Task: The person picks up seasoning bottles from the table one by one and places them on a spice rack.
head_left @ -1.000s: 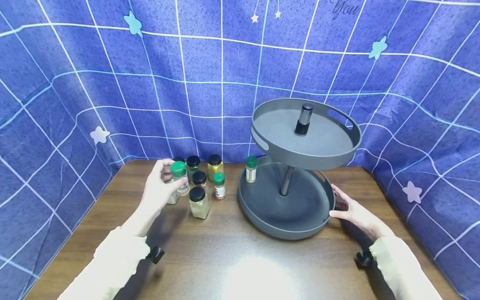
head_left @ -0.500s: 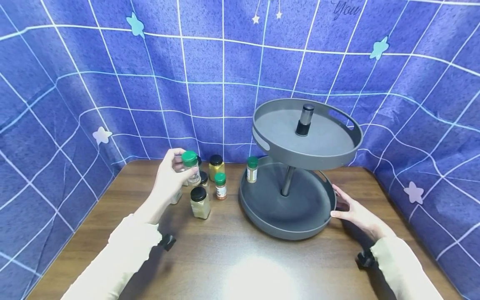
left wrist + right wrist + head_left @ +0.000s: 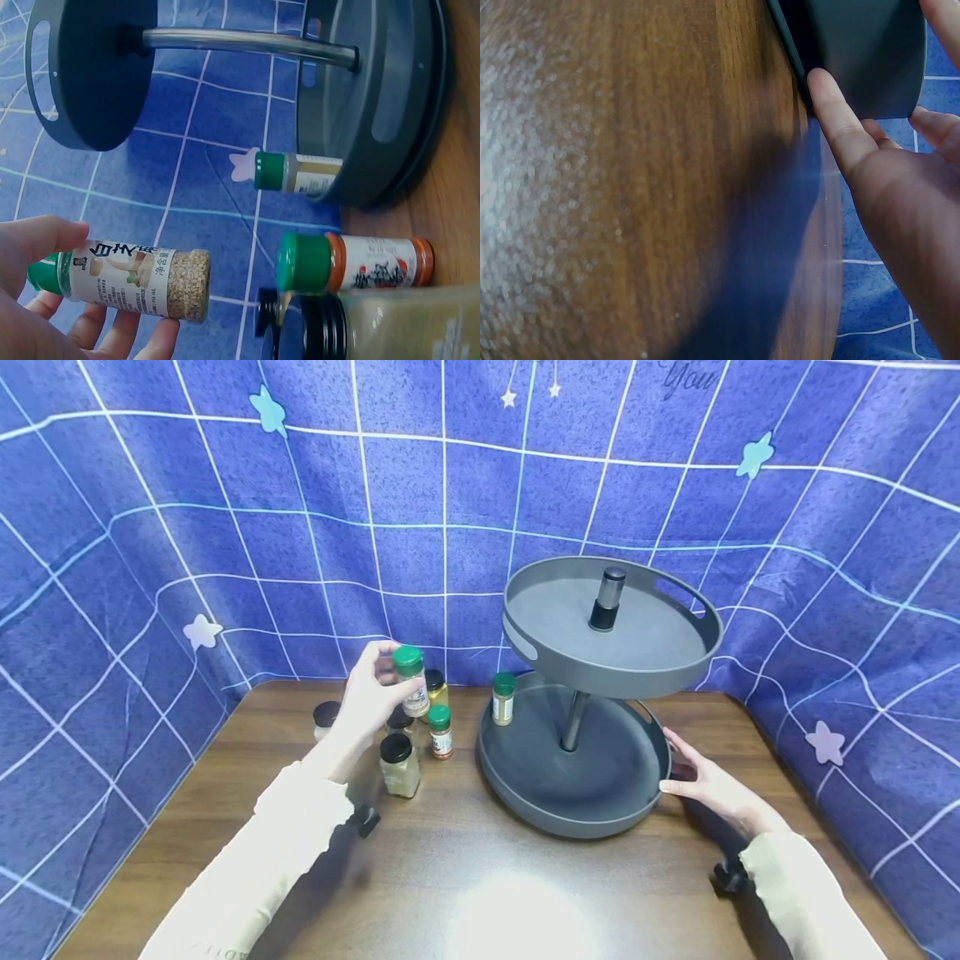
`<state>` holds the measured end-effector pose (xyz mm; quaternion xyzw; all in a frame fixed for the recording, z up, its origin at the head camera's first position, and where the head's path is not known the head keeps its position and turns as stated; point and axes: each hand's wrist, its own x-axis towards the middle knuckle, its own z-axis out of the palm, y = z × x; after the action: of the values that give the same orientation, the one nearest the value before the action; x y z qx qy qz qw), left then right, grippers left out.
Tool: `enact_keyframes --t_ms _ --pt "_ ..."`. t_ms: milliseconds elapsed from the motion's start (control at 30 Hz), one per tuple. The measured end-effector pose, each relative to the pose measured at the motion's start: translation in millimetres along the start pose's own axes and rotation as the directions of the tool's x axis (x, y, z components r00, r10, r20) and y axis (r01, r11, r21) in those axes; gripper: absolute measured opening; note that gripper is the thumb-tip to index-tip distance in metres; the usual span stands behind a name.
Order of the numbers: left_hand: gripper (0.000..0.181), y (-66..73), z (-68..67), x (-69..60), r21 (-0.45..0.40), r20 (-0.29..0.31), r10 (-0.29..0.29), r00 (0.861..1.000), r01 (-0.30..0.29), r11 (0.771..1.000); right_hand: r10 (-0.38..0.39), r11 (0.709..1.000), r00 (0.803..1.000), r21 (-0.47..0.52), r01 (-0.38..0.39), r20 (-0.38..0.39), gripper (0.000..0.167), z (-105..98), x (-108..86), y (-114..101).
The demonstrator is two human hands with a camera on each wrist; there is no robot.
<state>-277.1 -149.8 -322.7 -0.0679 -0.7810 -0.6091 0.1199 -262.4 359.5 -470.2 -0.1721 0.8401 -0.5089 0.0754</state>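
My left hand holds a green-capped spice bottle in the air, thumb on one side and fingers on the other. In the left wrist view this bottle has a white label and pale seeds inside. Black-capped jars and a red-brown green-capped bottle stand on the table below it. My right hand touches the outer wall of the lower tray of a grey two-tier stand, fingers spread. Another green-capped bottle stands in that tray at its left edge.
The upper tray overhangs the lower one on a metal post. A jar of pale powder stands in front of the others. A blue gridded cloth hangs behind the wooden table.
My left hand has carried the green-capped bottle right and upward, over the jars. At the lower tray, my right hand has stayed in place.
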Motion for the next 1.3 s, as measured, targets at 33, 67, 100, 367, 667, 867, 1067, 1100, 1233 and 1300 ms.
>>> enact_keyframes --t_ms 33,67,100,367,667,867,1067,1100,1233,1300 --pt "0.052 -3.4 2.1 3.2 -0.009 0.003 -0.006 1.0 0.006 1.0 0.001 1.0 1.0 0.002 -0.001 0.001 0.085 0 0.0 0" --pt "0.052 -6.8 4.1 5.8 -0.014 0.005 -0.004 1.0 0.004 1.0 0.001 1.0 1.0 0.004 -0.001 0.004 0.085 0 0.0 -1" --pt "0.053 -10.7 6.4 8.6 -0.019 0.004 -0.004 1.0 0.004 1.0 0.0 1.0 1.0 0.005 0.0 0.006 0.085 0 0.0 -1" --pt "0.054 -15.1 25.0 18.0 -0.02 -0.021 -0.002 1.0 0.002 1.0 0.002 1.0 1.0 0.01 -0.002 0.007 0.085 1 0.9 -1" --pt "0.055 -16.2 45.3 27.0 -0.051 -0.007 -0.033 0.999 0.033 0.998 -0.014 1.0 1.0 -0.017 0.014 0.001 0.085 1 1.3 -2" --pt "0.053 -19.7 61.4 29.8 -0.073 -0.007 -0.011 1.0 0.011 0.997 -0.016 1.0 1.0 -0.026 0.016 -0.002 0.085 2 0.5 -2" --pt "0.052 -21.9 76.8 32.3 -0.067 0.001 0.001 1.0 -0.001 0.998 -0.019 0.999 1.0 -0.031 0.018 -0.01 0.085 2 0.7 0" --pt "0.052 -22.3 79.1 32.3 -0.063 0.004 -0.003 1.0 0.004 0.998 -0.019 0.999 1.0 -0.031 0.019 -0.009 0.085 2 0.8 0" --pt "0.053 -26.0 88.0 32.4 -0.044 0.008 -0.015 1.0 0.015 0.999 -0.004 1.0 1.0 -0.022 0.004 -0.007 0.085 1 0.5 0" --pt "0.053 -28.3 92.5 31.6 -0.03 0.004 -0.02 1.0 0.02 0.999 0.001 1.0 1.0 -0.022 -0.002 -0.007 0.085 1 0.4 -1"
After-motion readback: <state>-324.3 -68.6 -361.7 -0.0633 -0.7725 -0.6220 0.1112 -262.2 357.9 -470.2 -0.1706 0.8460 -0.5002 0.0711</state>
